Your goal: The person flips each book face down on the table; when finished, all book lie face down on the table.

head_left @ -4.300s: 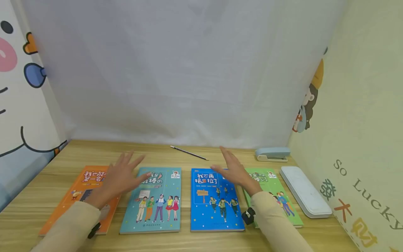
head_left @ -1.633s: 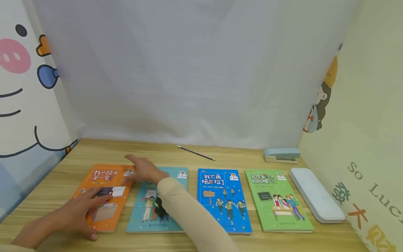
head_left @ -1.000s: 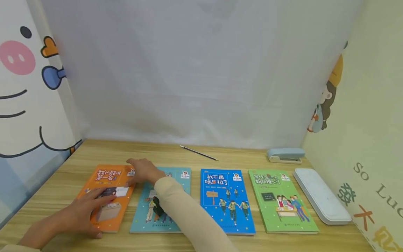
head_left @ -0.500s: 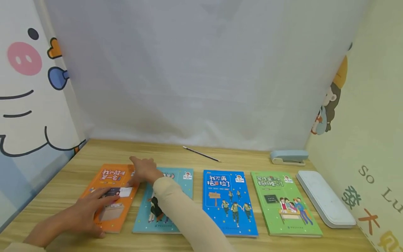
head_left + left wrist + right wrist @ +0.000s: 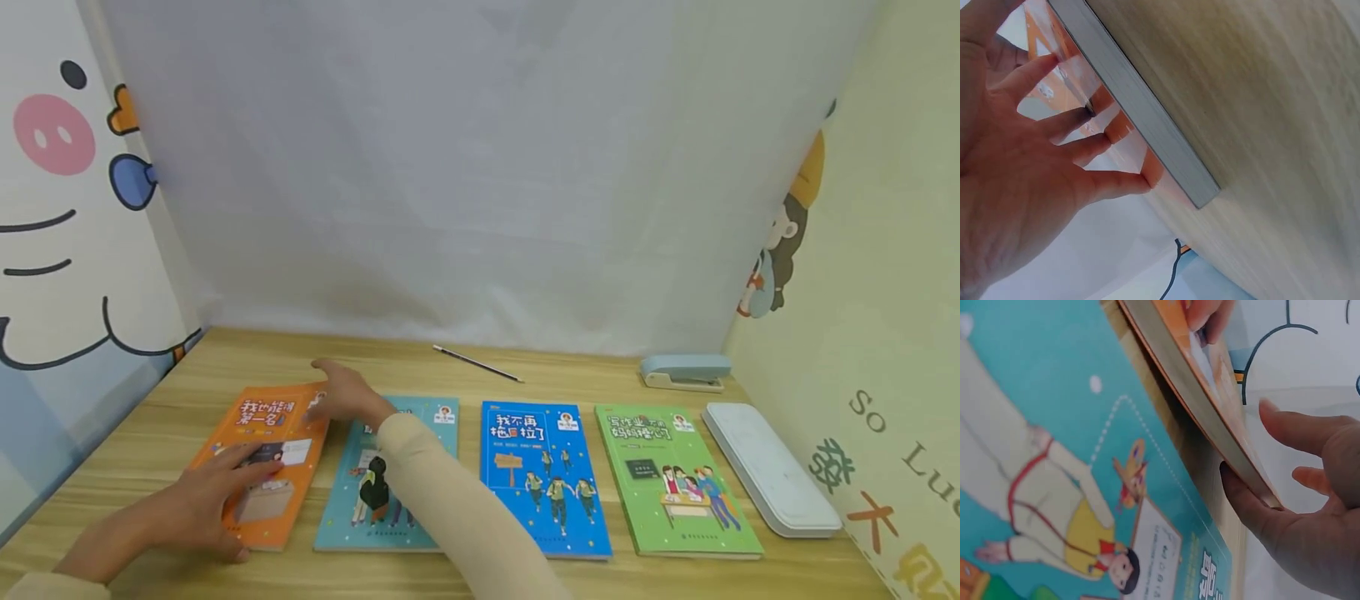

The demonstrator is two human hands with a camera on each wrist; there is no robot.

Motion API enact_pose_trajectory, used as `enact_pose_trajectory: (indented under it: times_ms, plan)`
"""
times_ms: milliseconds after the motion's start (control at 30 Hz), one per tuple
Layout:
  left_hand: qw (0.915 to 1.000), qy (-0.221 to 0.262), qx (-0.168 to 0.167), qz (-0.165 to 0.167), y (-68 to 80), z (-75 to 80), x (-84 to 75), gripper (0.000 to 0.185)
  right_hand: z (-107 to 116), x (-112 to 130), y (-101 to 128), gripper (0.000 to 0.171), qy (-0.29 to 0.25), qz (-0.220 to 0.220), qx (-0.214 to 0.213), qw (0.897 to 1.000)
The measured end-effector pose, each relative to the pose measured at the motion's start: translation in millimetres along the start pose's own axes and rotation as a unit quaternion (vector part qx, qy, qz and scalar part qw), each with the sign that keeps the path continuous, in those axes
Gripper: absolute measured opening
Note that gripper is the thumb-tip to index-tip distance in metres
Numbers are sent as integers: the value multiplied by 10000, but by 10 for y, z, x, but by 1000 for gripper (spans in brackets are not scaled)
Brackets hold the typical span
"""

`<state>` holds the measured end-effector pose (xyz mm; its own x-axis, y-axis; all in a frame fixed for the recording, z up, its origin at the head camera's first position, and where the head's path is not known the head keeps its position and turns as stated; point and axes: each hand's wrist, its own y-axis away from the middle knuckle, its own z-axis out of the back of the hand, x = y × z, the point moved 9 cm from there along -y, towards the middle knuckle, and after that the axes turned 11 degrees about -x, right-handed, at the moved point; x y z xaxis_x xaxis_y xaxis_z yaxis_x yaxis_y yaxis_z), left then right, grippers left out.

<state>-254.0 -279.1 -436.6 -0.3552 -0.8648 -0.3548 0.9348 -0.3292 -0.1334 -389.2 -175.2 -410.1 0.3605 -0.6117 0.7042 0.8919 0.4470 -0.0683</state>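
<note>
From my end, I'd call this barely begun: of four books, only the orange book (image 5: 264, 435) is being handled, directly under and between the hands. The left hand (image 5: 191, 504) spreads over its cover, fingertips touching, grasping nothing. The right hand (image 5: 348, 396) is splayed at its far right corner, one digit against the raised edge, not closed round it. That edge tilts off the worktop (image 5: 360, 354); I judge a full lift not yet made. Rightward of the hands, the teal book (image 5: 345, 508), blue book (image 5: 536, 475) and green book (image 5: 667, 500) lie flat, unheld.
</note>
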Motion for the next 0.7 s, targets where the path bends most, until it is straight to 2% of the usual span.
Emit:
enact_pose_trajectory:
  times_ms: [133,233,333,467,700]
  plan:
    - [10000,-83,24,-5,4,-1,-9,95,33,-101,-18,72,-440,-442,-189,9979]
    - [9999,-113,1,-48,14,0,-19,96,19,-155,-26,63,-996,-767,-168,9919]
    - [9999,-110,-20,-87,18,10,-21,98,-44,-166,-28,60,-1743,-982,96,9797]
    - [9998,-65,-41,-204,18,18,-20,101,-105,-147,-6,58,-2354,-1100,388,9649]
    - [9975,261,-209,-616,36,29,-26,107,-90,-153,52,55,-3141,-1219,395,9407]
